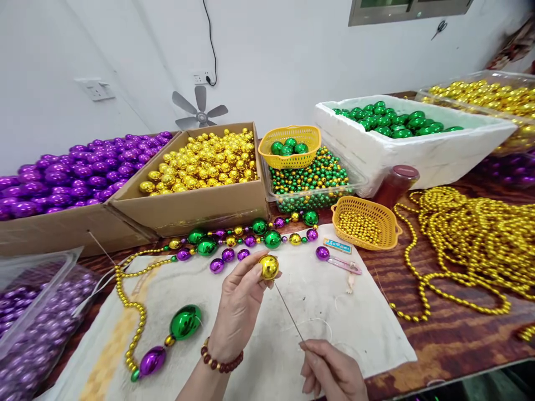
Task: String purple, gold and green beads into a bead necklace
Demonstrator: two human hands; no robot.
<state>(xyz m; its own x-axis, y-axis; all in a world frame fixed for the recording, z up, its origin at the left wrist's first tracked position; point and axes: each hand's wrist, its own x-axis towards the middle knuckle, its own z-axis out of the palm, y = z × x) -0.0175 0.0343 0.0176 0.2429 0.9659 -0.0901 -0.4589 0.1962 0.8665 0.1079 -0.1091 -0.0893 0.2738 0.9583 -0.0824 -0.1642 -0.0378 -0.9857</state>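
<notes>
My left hand [244,301] pinches a shiny gold bead [268,267] between thumb and fingers above the white cloth. Lower right, my right hand [332,370] grips the near end of a long thin needle [289,312], whose far end reaches the underside of the gold bead; whether it has entered the hole I cannot tell. A strung green bead [185,322] and purple bead [152,361] lie left of my hands, joined to a gold bead chain [140,328]. Just beyond my left hand are several loose purple beads [228,255].
Cardboard boxes hold purple beads [83,172] and gold beads [209,159]. A foam box [355,133] of green beads stands at back right. A yellow basket [388,242] of small gold beads, a red-brown jar [395,186] and piled gold chains [476,239] occupy the right.
</notes>
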